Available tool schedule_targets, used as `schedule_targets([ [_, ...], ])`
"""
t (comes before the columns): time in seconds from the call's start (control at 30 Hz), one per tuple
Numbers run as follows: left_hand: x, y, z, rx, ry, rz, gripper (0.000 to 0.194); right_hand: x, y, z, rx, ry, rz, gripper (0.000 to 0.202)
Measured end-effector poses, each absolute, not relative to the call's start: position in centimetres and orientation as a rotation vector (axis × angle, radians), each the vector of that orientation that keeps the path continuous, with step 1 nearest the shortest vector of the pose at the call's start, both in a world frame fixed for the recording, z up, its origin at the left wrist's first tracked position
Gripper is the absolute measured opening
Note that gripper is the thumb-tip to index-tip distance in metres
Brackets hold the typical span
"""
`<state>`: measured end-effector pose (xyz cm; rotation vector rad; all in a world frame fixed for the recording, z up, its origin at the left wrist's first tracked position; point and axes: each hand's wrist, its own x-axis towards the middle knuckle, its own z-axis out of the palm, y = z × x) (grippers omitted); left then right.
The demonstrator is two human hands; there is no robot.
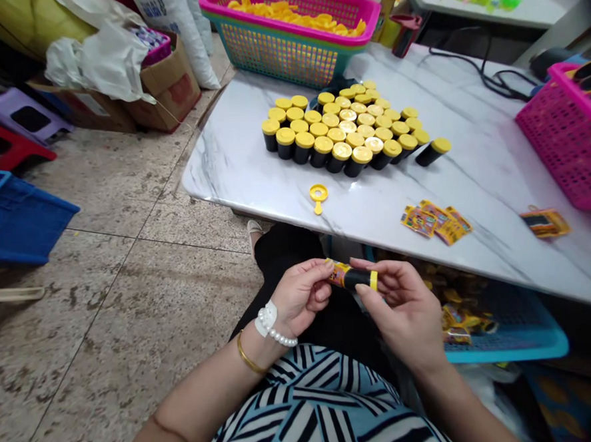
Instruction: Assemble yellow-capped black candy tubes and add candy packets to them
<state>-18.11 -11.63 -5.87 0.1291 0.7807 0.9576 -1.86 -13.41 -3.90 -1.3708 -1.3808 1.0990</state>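
Above my lap I hold a small black tube (358,278) with a yellow cap, lying sideways. A colourful yellow-orange printed card (337,273) covers its left end; whether it is stuck on or just laid against it, I cannot tell. My left hand (304,294) pinches the card's outer end between thumb and fingers. The thumb and fingers of my right hand (399,304) grip the tube near its capped end. On the table ahead lies a yellow ring with a short handle (318,197). Several printed cards (436,221) are spread to the right of it.
Many yellow-capped black tubes (340,133) stand grouped on the marbled table (231,158); one leans at the right. Behind them is a pink-and-teal basket (285,51) of yellow parts. A pink basket (566,144) sits at right. Below the tabletop, a blue tray (514,351) holds packed pieces.
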Motion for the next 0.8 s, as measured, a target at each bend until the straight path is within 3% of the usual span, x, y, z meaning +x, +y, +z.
schedule_targets([
  [0.37,-18.6,-13.0,-6.9,0.204,0.950,1.093,0.031,-2.1,-13.5,-6.3,-1.232,-1.487,0.854,0.030],
  [0.57,-19.8,-13.0,-7.6,0.283,1.001,1.068,0.033,-1.2,-14.0,-7.1,-1.154,-1.535,0.889,0.033],
  [0.73,-19.9,-12.5,-7.9,0.399,0.829,0.952,0.051,-0.9,-13.9,-7.3,-1.156,-1.601,0.917,0.034],
  [0.8,-19.5,-12.3,-8.2,0.475,0.799,0.923,0.044,-1.1,-13.7,-7.4,-1.144,-1.679,0.904,0.035],
])
